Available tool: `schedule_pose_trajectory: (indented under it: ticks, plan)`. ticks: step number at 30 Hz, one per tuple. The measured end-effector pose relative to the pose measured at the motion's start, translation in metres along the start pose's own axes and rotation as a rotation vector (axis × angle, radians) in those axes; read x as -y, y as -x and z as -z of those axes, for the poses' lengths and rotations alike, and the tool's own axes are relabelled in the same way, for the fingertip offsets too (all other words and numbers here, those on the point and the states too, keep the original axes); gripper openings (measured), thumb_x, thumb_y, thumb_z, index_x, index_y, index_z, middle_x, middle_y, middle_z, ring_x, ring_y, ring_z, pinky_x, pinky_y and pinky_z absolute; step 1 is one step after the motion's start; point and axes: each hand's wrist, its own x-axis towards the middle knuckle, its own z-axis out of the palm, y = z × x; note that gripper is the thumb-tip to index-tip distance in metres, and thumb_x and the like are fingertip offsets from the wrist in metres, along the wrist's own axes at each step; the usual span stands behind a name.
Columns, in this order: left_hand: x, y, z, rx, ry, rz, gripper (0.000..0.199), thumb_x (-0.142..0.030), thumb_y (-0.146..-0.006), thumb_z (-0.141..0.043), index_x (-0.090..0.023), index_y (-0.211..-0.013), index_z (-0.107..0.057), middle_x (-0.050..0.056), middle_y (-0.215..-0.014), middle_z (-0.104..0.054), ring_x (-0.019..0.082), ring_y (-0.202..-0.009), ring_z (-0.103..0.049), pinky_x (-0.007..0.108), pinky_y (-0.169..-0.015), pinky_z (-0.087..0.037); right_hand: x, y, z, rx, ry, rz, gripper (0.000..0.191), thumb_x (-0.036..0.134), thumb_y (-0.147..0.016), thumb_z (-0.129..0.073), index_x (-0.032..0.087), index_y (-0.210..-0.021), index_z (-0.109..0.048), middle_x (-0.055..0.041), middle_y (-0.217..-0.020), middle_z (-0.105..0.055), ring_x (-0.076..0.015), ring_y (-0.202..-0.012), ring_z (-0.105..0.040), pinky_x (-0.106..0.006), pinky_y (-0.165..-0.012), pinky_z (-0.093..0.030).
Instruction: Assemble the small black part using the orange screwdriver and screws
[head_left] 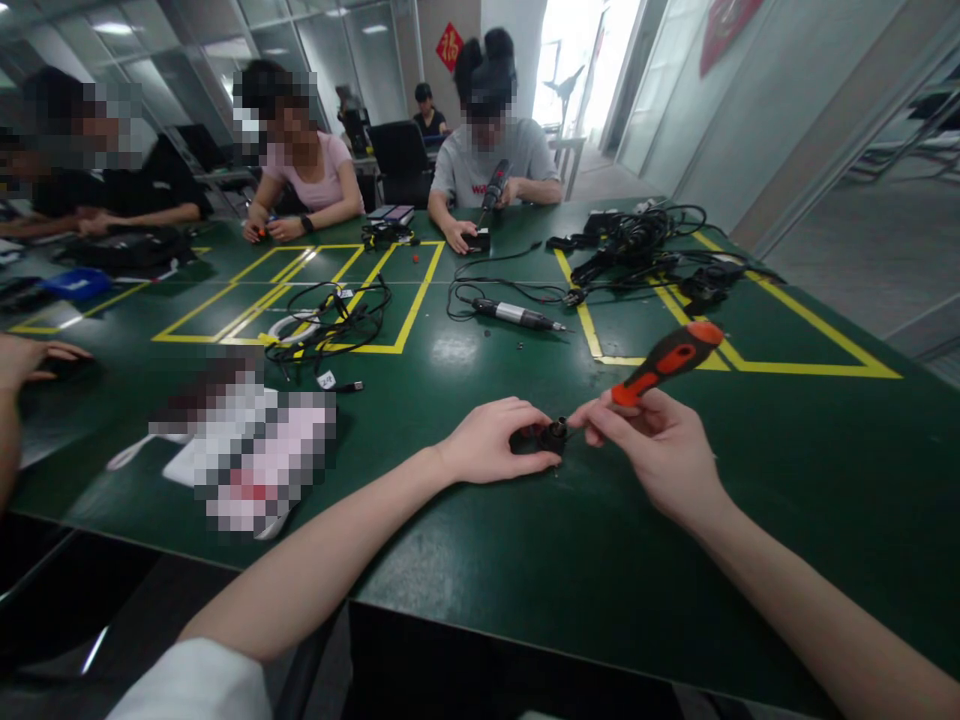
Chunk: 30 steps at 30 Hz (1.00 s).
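Observation:
My left hand (504, 440) is closed around a small black part (531, 440) that rests on the green table. A round, metal-rimmed opening shows at the part's right end. My right hand (660, 450) grips a screwdriver (670, 360) low on its orange and black handle, which tilts up and to the right. The screwdriver's tip points down toward the round end of the black part; my fingers partly hide the shaft, and whether it touches cannot be made out.
An electric screwdriver (517, 315) with a cord lies beyond my hands. Coiled black cables (330, 320) lie left, a heap of black cables (637, 245) right. Blurred-out objects (270, 460) lie near my left arm. Across the table (465, 560), a person (495, 160) holds a power tool.

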Motion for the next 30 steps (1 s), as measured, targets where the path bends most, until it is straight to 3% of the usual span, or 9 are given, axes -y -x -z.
schedule_pose_trajectory:
  ticks: [7, 12, 25, 30]
  plan:
    - [0.0013, 0.0003, -0.0003, 0.000, 0.004, 0.004, 0.032, -0.044, -0.089, -0.077, -0.017, -0.106, -0.070, 0.007, -0.100, -0.073, 0.020, -0.091, -0.067, 0.031, -0.081, -0.053, 0.0036, -0.0007, 0.0006, -0.015, 0.067, -0.008, 0.028, 0.043, -0.070, -0.093, 0.020, -0.072, -0.077, -0.0029, -0.065, -0.073, -0.0152, -0.053, -0.066, -0.026, -0.053, -0.059]
    - [0.0012, 0.0005, -0.0001, 0.005, 0.014, 0.009, 0.032, -0.044, -0.089, -0.077, -0.018, -0.107, -0.071, 0.007, -0.100, -0.073, 0.020, -0.091, -0.068, 0.031, -0.081, -0.053, 0.0051, -0.0001, -0.0006, -0.025, 0.015, 0.010, 0.026, 0.039, -0.073, -0.092, 0.020, -0.080, -0.075, -0.0043, -0.072, -0.078, -0.0156, -0.053, -0.069, -0.028, -0.054, -0.063]
    - [-0.0004, 0.0005, 0.0006, -0.003, 0.011, 0.003, 0.031, -0.042, -0.088, -0.078, -0.017, -0.106, -0.070, 0.006, -0.099, -0.073, 0.020, -0.090, -0.067, 0.030, -0.080, -0.052, 0.0084, -0.0001, 0.0003, 0.049, 0.046, 0.013, 0.031, 0.046, -0.071, -0.093, 0.021, -0.074, -0.075, -0.0015, -0.067, -0.070, -0.0147, -0.053, -0.065, -0.027, -0.052, -0.059]
    - [-0.0002, 0.0006, 0.0003, 0.004, 0.008, 0.014, 0.031, -0.043, -0.089, -0.077, -0.018, -0.105, -0.070, 0.006, -0.098, -0.073, 0.019, -0.089, -0.067, 0.030, -0.079, -0.052, 0.0049, 0.0009, -0.0024, 0.056, 0.035, 0.028, 0.037, 0.055, -0.080, -0.086, 0.020, -0.080, -0.075, -0.0035, -0.068, -0.071, -0.0151, -0.053, -0.065, -0.029, -0.054, -0.060]
